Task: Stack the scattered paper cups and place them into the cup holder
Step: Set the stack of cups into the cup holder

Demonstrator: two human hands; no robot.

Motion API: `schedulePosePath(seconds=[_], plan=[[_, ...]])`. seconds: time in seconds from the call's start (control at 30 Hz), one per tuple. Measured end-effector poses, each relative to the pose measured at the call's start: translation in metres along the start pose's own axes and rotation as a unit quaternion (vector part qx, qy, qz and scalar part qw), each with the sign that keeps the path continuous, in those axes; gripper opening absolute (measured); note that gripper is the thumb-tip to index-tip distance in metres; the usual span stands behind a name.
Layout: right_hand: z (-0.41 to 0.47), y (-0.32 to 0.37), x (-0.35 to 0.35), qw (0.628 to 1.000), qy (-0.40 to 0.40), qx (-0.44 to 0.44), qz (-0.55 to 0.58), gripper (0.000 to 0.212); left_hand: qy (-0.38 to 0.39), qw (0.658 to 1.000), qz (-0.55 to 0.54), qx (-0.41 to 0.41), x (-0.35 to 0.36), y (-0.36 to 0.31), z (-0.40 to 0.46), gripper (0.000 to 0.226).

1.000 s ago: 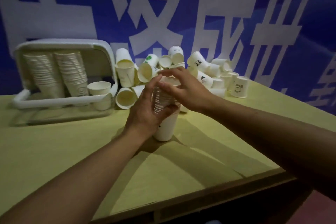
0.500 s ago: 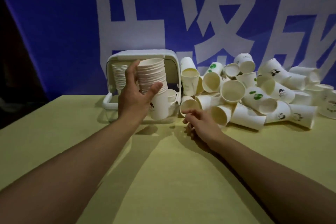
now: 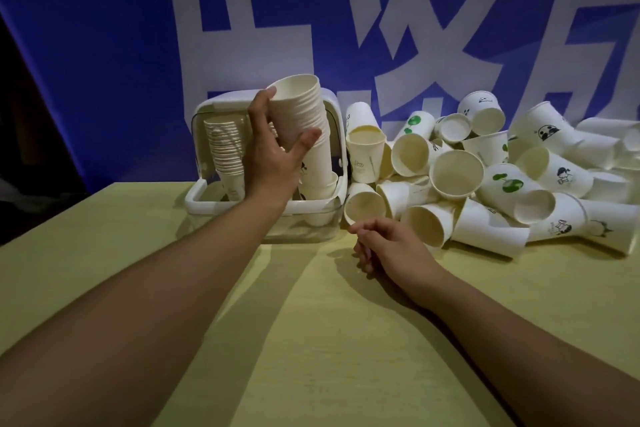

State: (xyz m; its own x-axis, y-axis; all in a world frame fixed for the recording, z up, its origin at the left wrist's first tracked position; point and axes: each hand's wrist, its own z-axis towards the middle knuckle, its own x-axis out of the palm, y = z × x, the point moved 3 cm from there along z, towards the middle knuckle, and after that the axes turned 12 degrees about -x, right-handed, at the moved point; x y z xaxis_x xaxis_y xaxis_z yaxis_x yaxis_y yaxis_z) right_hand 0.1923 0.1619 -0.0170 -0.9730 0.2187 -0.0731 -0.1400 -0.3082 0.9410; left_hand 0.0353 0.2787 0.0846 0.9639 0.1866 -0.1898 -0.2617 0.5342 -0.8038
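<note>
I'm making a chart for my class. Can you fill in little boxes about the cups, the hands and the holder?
left hand: grips a stack of paper cups, tilted, at the holder's opening
right hand: on the table, fingers loosely curled, holding nothing
cup holder: white, already has a stack inside
loose cups: piled right of the holder
</note>
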Motion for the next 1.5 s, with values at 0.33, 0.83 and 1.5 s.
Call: schedulePosePath(seconds=[0.33,0.83,1.5], plan=[[0.001,-0.001,0.001,1.000,0.014,-0.004,-0.009,0.018,-0.047,0.999,0.004,0.027,0.003,-0.003,0.008,0.071],[0.001,-0.003,0.001,0.999,0.028,-0.009,-0.026,0.018,0.100,0.957,0.265,-0.061,0.031,0.024,-0.007,0.064],[-0.006,0.003,0.001,0.990,0.048,-0.049,-0.123,0.018,0.123,0.947,0.291,-0.059,0.020,0.018,-0.015,0.070]])
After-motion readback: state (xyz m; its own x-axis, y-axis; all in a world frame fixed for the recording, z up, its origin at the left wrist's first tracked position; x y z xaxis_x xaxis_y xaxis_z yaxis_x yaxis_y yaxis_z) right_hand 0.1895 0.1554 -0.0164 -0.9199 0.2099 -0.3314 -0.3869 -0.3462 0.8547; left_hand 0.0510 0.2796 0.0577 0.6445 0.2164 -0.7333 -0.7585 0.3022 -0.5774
